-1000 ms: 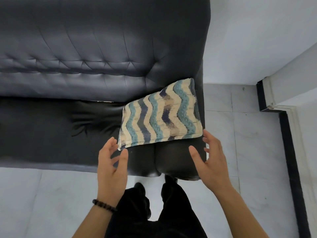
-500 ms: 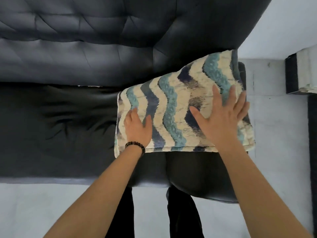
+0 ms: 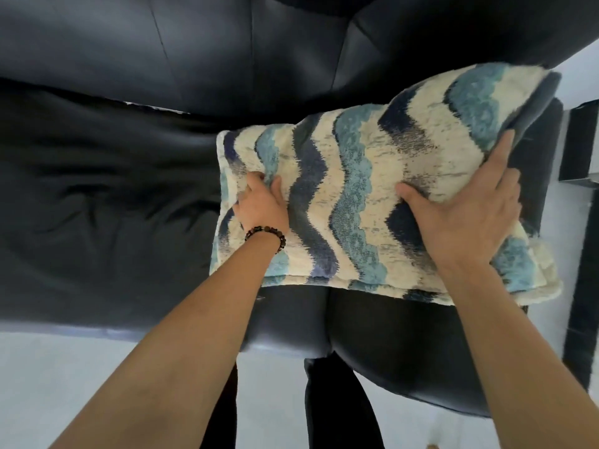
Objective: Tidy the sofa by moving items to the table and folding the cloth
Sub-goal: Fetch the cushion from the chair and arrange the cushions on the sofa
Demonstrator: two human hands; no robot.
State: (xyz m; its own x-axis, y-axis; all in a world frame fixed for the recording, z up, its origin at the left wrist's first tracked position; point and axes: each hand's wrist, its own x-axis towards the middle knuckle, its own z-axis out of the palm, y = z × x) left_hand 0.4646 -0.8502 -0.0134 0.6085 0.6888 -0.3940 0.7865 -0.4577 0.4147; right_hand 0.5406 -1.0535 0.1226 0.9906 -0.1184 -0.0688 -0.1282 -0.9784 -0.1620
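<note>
A folded cloth point(image 3: 359, 196) with cream, teal and navy zigzag stripes lies over the right armrest of the black leather sofa point(image 3: 107, 196). My left hand point(image 3: 261, 202), with a bead bracelet on its wrist, bunches the cloth's left part in curled fingers. My right hand point(image 3: 466, 215) lies on the right part, thumb spread across the top and fingers wrapped around the far right edge, which is lifted a little.
The sofa's tufted backrest point(image 3: 194, 50) fills the top of the view. Pale tiled floor point(image 3: 81, 377) runs in front of the sofa and to its right, where a white wall corner with a black skirting point(image 3: 580, 140) stands. My dark-trousered legs point(image 3: 337, 406) stand against the sofa front.
Both hands went from hovering before the cloth to pressing flat on it, and now they grip it. My view has come closer to the sofa.
</note>
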